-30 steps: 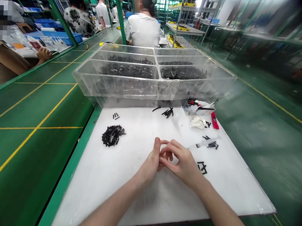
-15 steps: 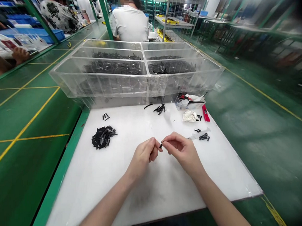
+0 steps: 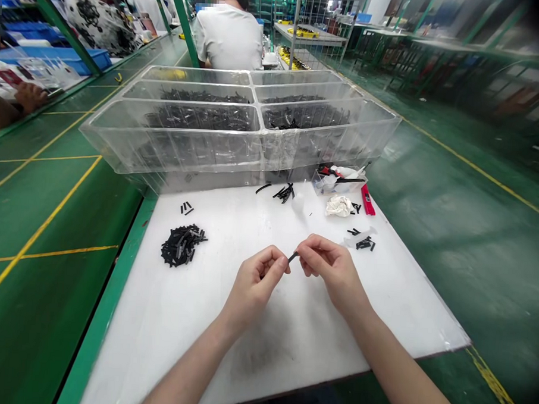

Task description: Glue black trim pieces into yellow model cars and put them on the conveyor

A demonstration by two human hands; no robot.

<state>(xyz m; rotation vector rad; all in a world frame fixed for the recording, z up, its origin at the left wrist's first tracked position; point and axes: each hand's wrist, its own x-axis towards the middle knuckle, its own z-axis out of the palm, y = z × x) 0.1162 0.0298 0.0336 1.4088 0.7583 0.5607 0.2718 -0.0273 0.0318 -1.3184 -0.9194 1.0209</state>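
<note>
A small black strip is pinched at both ends above the white tabletop. My left hand grips its lower left end between thumb and fingers. Its upper right end is in the fingertips of my right hand. To the left lies a heap of short black pieces, with a few loose black pieces behind it. Right of my right hand, a translucent syringe-like item lies over more short black pieces. Longer curved black strips rest farther back.
Clear plastic bins holding many black parts stand along the table's back. A small clear box of tools, a crumpled white wad and a red tool sit back right. A co-worker in a white shirt is beyond the bins.
My left thumb has moved onto the strip's end, and more of the strip shows between my hands. My right hand has shifted slightly right. The view has moved a little.
</note>
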